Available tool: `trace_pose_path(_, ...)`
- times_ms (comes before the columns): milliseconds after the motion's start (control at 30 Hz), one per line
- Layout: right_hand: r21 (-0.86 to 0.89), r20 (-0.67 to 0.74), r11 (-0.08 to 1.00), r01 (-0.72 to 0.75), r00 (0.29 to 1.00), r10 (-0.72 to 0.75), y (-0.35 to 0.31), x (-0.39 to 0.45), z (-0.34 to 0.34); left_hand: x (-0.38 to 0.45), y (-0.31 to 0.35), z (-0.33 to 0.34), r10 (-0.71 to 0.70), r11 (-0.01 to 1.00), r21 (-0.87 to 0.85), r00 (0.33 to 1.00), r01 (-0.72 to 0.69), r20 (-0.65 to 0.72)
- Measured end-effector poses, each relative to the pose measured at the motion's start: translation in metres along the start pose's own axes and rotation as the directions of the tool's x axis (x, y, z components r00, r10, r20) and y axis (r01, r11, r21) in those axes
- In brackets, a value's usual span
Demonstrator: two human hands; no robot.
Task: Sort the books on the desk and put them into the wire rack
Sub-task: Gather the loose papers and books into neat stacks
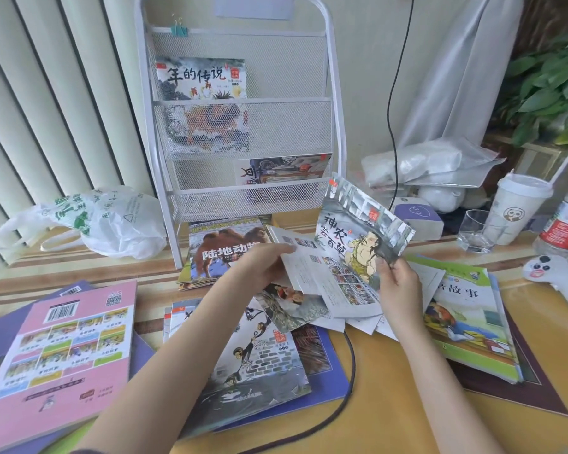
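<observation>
Barely started tbh: only two picture books sit in the wire rack (240,126), and most are spread over the counter (407,404). Right hand (399,286) pinches a thin storybook (361,237) mid-air just beside the rack; left hand (266,267) grips a loose bunch of booklets (325,283).

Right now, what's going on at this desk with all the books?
A person is sorting picture books into a white wire rack. The right hand pinches the lower corner of a thin picture book, lifted off the desk, while the left hand holds a fan of thin booklets beneath it. Two books already stand in the rack's lower pockets. A camel book, a pink book and others remain on the desk.
</observation>
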State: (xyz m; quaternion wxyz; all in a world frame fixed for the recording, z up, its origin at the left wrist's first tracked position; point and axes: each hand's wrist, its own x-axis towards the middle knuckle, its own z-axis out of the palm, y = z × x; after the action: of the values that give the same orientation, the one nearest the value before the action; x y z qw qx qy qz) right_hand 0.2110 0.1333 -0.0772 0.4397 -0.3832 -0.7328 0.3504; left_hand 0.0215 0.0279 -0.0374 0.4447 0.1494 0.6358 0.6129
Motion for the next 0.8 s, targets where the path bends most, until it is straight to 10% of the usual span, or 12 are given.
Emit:
trace_pose_path(333, 0.054, 0.105, 0.998, -0.027, 0.994, 0.022, -0.003, -0.005, 0.004, 0.005, -0.03, 0.033, 0.172, 0.967, 0.204, 0.982, -0.153, -0.078)
trace_pose_path(500, 0.037, -0.11, 0.995, 0.095, 0.99, -0.09, -0.002, -0.012, 0.003, -0.013, -0.016, 0.026, 0.355, 0.934, 0.129, 0.912, -0.334, -0.205)
trace_pose_path(633, -0.053, 0.138, 0.995, 0.085, 0.987, -0.077, 0.007, -0.009, 0.007, -0.036, 0.002, 0.011, 0.716, 0.692, 0.405, 0.639, -0.598, -0.281)
trace_pose_path(800, -0.019, 0.409, 1.0, -0.007, 0.912, 0.014, -0.004, -0.012, 0.008, -0.057, -0.001, 0.008, 0.963, 0.078, 0.734, 0.241, -0.674, 0.119)
